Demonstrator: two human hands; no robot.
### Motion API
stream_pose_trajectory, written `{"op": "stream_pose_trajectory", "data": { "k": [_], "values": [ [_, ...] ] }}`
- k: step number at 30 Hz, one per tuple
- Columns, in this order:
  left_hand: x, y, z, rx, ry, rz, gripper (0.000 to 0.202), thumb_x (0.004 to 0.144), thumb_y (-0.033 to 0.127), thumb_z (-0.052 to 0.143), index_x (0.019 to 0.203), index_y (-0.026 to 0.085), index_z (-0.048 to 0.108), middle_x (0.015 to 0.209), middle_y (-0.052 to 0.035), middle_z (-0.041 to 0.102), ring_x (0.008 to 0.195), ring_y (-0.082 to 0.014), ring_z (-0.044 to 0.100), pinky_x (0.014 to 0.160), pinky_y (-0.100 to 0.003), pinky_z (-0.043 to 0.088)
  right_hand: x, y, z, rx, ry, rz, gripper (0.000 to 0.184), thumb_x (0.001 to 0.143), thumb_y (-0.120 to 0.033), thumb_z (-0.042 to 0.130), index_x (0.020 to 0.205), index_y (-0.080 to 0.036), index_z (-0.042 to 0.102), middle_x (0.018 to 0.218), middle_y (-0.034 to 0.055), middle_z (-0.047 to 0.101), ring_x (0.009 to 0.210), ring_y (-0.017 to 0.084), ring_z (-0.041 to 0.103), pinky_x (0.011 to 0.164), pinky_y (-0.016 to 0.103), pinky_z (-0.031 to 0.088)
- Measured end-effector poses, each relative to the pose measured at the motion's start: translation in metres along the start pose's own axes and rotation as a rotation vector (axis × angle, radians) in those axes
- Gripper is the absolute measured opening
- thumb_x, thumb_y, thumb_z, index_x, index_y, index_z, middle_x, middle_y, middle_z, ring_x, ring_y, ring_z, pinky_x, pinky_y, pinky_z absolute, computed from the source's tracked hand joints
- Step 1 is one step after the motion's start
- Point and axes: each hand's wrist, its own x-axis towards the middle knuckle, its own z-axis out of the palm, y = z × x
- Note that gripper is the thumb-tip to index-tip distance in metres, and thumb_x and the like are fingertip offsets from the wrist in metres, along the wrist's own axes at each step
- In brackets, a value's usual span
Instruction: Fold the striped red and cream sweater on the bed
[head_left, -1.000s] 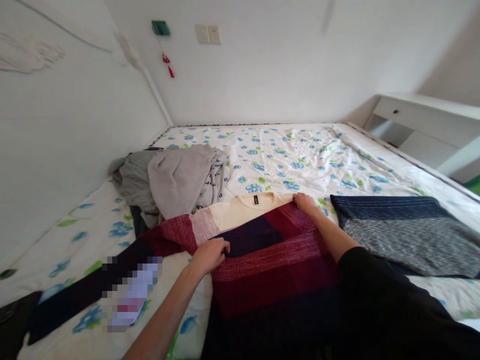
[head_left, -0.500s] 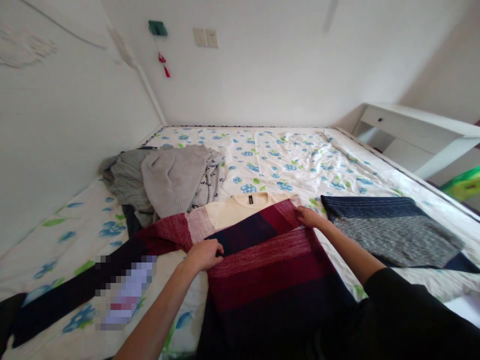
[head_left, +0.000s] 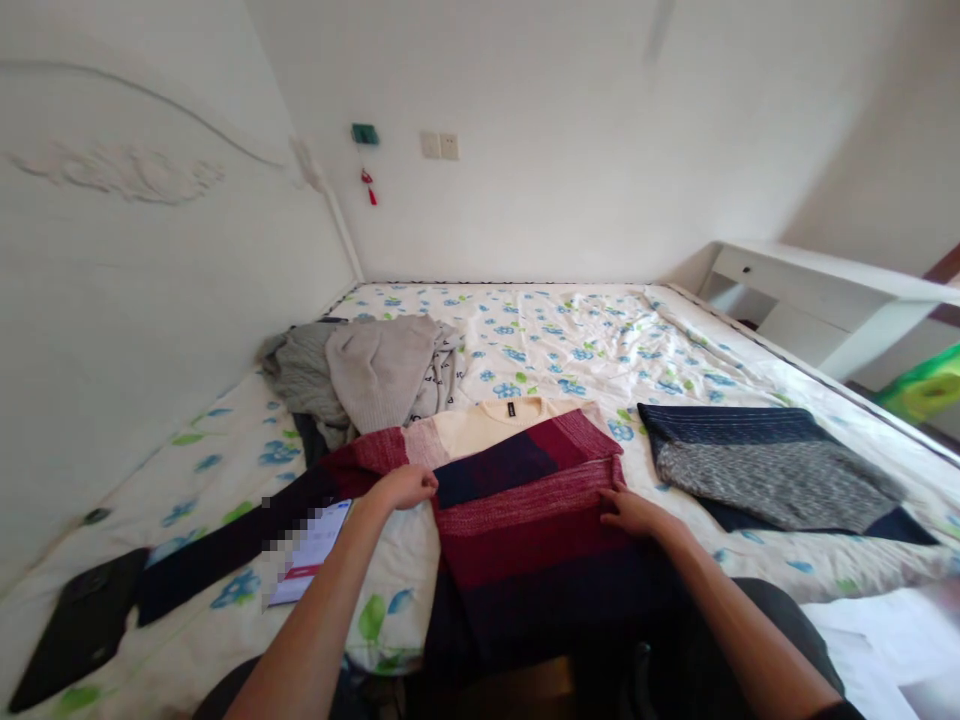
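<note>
A knitted sweater (head_left: 525, 530) lies spread on the bed, cream at the neck, then banded pink, burgundy and dark navy. Its right sleeve (head_left: 491, 468) is folded across the chest, while the left-hand sleeve (head_left: 240, 525) stretches out over the sheet. My left hand (head_left: 409, 487) is closed at the folded sleeve's cuff, fingertips curled against the knit. On the sweater's right side edge, below the fold, rests my right hand (head_left: 631, 512), fingers apart and touching the burgundy band.
A grey and navy folded garment (head_left: 780, 470) lies at right. Several grey clothes (head_left: 375, 370) are heaped at back left. A dark phone (head_left: 82, 625) and a lit screen (head_left: 315, 550) lie at left on the floral sheet (head_left: 540, 335). A white desk (head_left: 817, 300) stands beyond the bed.
My right hand has left the folded sleeve near the shoulder and moved down onto the sweater's side. My left hand stays by the cuff. The camera view has shifted, showing the whole phone.
</note>
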Motion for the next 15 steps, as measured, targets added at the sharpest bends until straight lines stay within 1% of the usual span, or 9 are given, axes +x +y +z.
{"op": "stream_pose_trajectory", "data": {
  "k": [2, 3, 5, 7, 9, 11, 13, 14, 15],
  "values": [
    [-0.018, -0.003, -0.005, -0.087, 0.08, -0.015, 0.031, 0.09, 0.036, 0.067, 0.109, 0.024, 0.089, 0.109, -0.0081, 0.089, 0.106, -0.027, 0.082, 0.094, -0.03, 0.057, -0.012, -0.014, 0.014, -0.006, -0.008, -0.009, 0.088, 0.098, -0.041, 0.07, 0.177, -0.012, 0.043, 0.18, 0.0268, 0.039, 0.158, 0.04, 0.054, 0.134, 0.048, 0.038],
    [-0.029, -0.007, -0.006, -0.163, 0.139, -0.031, 0.033, 0.09, 0.039, 0.067, 0.109, 0.023, 0.088, 0.109, -0.0081, 0.089, 0.105, -0.0271, 0.081, 0.093, -0.03, 0.057, -0.016, -0.018, 0.019, -0.014, -0.02, -0.01, 0.09, 0.097, -0.042, 0.071, 0.177, -0.013, 0.042, 0.181, 0.0263, 0.037, 0.16, 0.042, 0.051, 0.134, 0.05, 0.037],
    [-0.057, -0.022, -0.004, -0.37, 0.272, -0.094, 0.037, 0.087, 0.045, 0.069, 0.111, 0.022, 0.086, 0.108, -0.0092, 0.087, 0.103, -0.0281, 0.08, 0.089, -0.031, 0.059, -0.018, -0.02, 0.024, -0.024, -0.045, -0.026, 0.088, 0.097, -0.043, 0.071, 0.176, -0.015, 0.045, 0.179, 0.0246, 0.041, 0.161, 0.043, 0.05, 0.134, 0.052, 0.037],
    [-0.091, -0.044, 0.003, -0.593, 0.382, -0.198, 0.048, 0.084, 0.05, 0.072, 0.12, 0.02, 0.082, 0.109, -0.0108, 0.085, 0.098, -0.028, 0.08, 0.079, -0.032, 0.06, -0.015, -0.017, 0.025, -0.017, -0.049, -0.055, 0.081, 0.098, -0.043, 0.069, 0.172, -0.015, 0.052, 0.174, 0.0235, 0.049, 0.157, 0.041, 0.055, 0.132, 0.05, 0.041],
    [-0.127, -0.073, 0.015, -0.777, 0.473, -0.343, 0.062, 0.081, 0.052, 0.076, 0.133, 0.018, 0.074, 0.108, -0.0109, 0.082, 0.087, -0.0257, 0.078, 0.069, -0.031, 0.059, -0.008, -0.012, 0.024, -0.01, -0.045, -0.086, 0.075, 0.099, -0.04, 0.067, 0.168, -0.012, 0.058, 0.168, 0.0241, 0.058, 0.152, 0.039, 0.061, 0.129, 0.046, 0.045],
    [-0.163, -0.103, 0.033, -0.913, 0.558, -0.526, 0.067, 0.079, 0.051, 0.08, 0.137, 0.018, 0.068, 0.101, -0.0084, 0.079, 0.077, -0.0227, 0.075, 0.064, -0.03, 0.059, -0.002, -0.011, 0.022, -0.017, -0.057, -0.106, 0.072, 0.099, -0.038, 0.067, 0.164, -0.009, 0.061, 0.163, 0.0253, 0.062, 0.148, 0.038, 0.065, 0.126, 0.044, 0.048],
    [-0.195, -0.131, 0.052, -1.013, 0.628, -0.714, 0.06, 0.079, 0.048, 0.083, 0.129, 0.02, 0.066, 0.092, -0.0049, 0.075, 0.073, -0.0217, 0.075, 0.065, -0.031, 0.061, 0.001, -0.012, 0.021, -0.02, -0.065, -0.122, 0.069, 0.098, -0.037, 0.068, 0.161, -0.009, 0.065, 0.159, 0.0254, 0.066, 0.144, 0.038, 0.068, 0.124, 0.044, 0.05],
    [-0.209, -0.143, 0.061, -1.044, 0.652, -0.777, 0.053, 0.08, 0.048, 0.083, 0.123, 0.022, 0.067, 0.089, -0.0043, 0.074, 0.074, -0.0227, 0.076, 0.067, -0.033, 0.062, 0.002, -0.013, 0.021, -0.015, -0.064, -0.128, 0.067, 0.097, -0.036, 0.069, 0.158, -0.01, 0.067, 0.156, 0.0248, 0.068, 0.141, 0.039, 0.07, 0.123, 0.045, 0.051],
    [-0.221, -0.154, 0.069, -1.045, 0.666, -0.809, 0.045, 0.081, 0.049, 0.083, 0.116, 0.024, 0.067, 0.087, -0.0045, 0.074, 0.077, -0.0246, 0.079, 0.069, -0.035, 0.064, 0.003, -0.014, 0.021, -0.007, -0.061, -0.131, 0.064, 0.097, -0.036, 0.069, 0.156, -0.011, 0.07, 0.154, 0.0241, 0.07, 0.139, 0.039, 0.071, 0.122, 0.045, 0.052]
  ]
}}
